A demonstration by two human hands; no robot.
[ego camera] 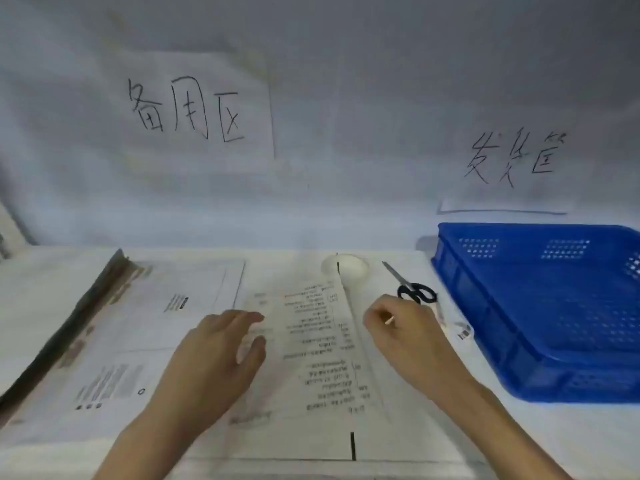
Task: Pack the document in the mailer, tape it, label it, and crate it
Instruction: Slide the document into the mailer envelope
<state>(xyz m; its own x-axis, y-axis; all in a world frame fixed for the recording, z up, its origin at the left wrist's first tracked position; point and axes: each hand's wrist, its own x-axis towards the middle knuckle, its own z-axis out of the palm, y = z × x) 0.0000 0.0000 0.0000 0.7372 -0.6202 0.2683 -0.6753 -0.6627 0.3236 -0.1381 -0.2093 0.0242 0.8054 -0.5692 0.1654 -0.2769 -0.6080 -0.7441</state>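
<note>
Document, printed and face up, lies mid-bench at 6 o'clock, beside a mailer stack at 8 o'clock. Left hand rests flat on its left edge, grip relaxed and wide. Right hand hovers at the right edge, fingers curled; what it pinches is unclear. Scissors lie just beyond; blue crate sits at 3 o'clock.
</note>
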